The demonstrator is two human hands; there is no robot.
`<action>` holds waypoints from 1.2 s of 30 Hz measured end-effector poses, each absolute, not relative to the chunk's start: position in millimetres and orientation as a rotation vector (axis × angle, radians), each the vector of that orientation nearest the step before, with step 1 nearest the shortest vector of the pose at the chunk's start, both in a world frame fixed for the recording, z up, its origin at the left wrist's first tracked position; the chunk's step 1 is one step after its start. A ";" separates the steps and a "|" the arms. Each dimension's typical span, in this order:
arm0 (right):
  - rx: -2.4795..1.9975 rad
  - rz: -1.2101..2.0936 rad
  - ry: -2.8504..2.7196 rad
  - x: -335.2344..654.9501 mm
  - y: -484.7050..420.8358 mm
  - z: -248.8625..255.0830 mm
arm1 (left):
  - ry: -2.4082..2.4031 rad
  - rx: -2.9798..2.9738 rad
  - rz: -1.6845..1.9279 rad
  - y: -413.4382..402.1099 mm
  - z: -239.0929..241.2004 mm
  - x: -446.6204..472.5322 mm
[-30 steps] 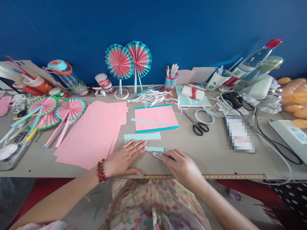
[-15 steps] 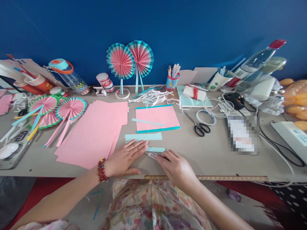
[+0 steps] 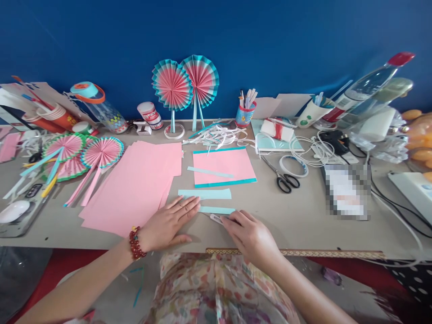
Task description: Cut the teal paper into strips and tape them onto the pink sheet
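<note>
My left hand (image 3: 173, 220) lies flat with its fingers stretched out, palm down on the table, its fingertips over the left ends of the light blue paper strips. One strip (image 3: 218, 210) shows between my two hands; another light blue strip (image 3: 209, 194) lies just beyond it. My right hand (image 3: 248, 231) is closed round a small white utility knife (image 3: 216, 218), whose slim end points left, close below the nearer strip. Beyond the strips rests a pink sheet (image 3: 222, 162) with blue bands on two edges and a narrow pale strip (image 3: 211, 172) across it.
Pink paper sheets (image 3: 131, 184) lie left of the strips. Scissors (image 3: 285, 180) and a tape roll (image 3: 293, 165) are to the right, with a phone (image 3: 347, 191) beyond. Paper fans (image 3: 172, 85) stand at the back wall near shredded paper (image 3: 219, 135). Cables (image 3: 384, 202) run along the right.
My left hand has slid slightly left, uncovering more of the nearer strip. My right hand keeps hold of the knife in nearly the same place. The view has shifted slightly.
</note>
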State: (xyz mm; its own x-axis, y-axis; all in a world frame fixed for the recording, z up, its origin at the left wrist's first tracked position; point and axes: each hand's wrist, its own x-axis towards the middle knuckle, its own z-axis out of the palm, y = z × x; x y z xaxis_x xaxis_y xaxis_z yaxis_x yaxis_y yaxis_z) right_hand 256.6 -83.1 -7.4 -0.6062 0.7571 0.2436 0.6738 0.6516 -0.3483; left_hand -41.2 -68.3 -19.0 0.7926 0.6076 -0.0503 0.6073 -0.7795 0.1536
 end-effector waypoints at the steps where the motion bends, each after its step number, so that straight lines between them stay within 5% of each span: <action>1: -1.129 0.302 -2.504 255.4 -82.6 -8.2 | 0.963 2.830 0.003 -68.2 -18.7 -40.9; 36: -1.130 0.203 -2.576 225.4 -82.5 -13.3 | 0.949 2.734 0.058 -80.1 -17.8 -67.0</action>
